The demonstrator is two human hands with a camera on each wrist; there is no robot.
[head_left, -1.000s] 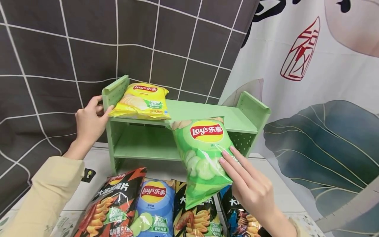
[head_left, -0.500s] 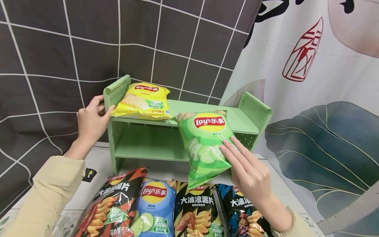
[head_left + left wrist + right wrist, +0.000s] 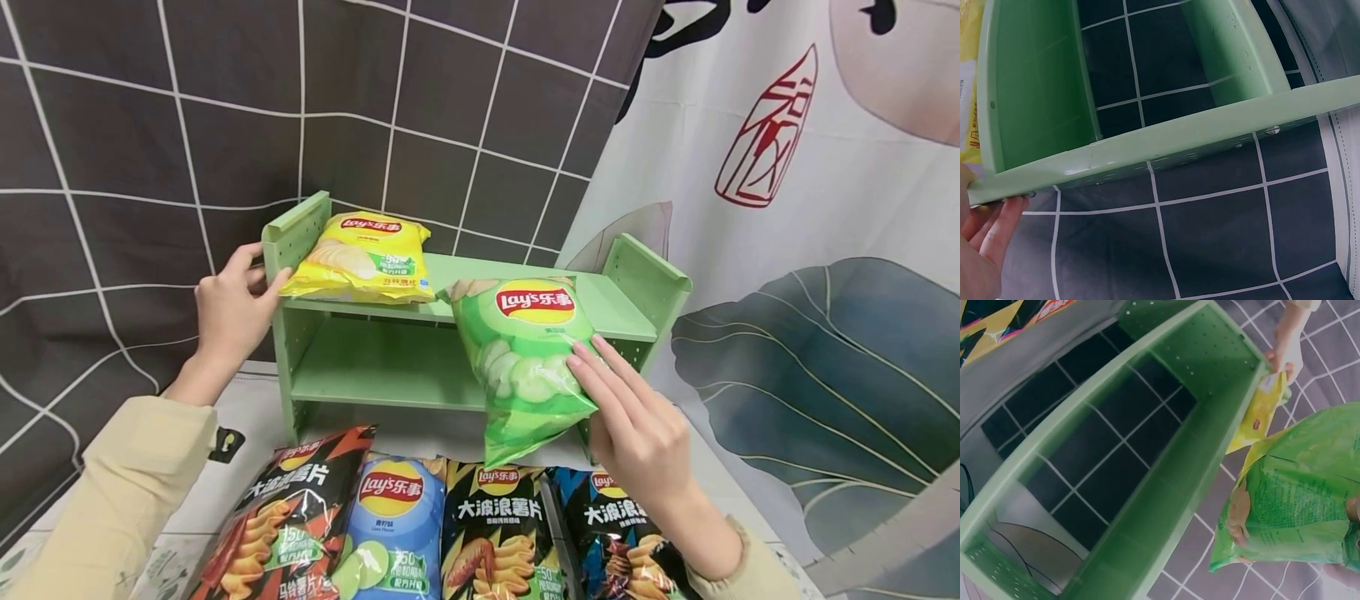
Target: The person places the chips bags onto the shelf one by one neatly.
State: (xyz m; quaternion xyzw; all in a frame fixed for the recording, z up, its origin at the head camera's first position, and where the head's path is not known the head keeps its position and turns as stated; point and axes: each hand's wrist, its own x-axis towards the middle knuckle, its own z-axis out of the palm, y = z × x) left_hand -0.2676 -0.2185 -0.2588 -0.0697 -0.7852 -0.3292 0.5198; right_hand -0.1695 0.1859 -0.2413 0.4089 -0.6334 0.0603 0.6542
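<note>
In the head view, a white table (image 3: 258,417) stands before one dark gridded cloth (image 3: 450,50) and one white printed cloth (image 3: 697,142). It bears one green shelf (image 3: 375,360) and, in front, four bags (image 3: 392,500); one yellow bag (image 3: 367,258) lies upon the shelf. The right hand (image 3: 637,442) pinches one green bag (image 3: 525,367) before the shelf. In the left wrist view, the left hand (image 3: 982,256) grips the shelf's side panel. In the right wrist view, the green bag shows its back.
</note>
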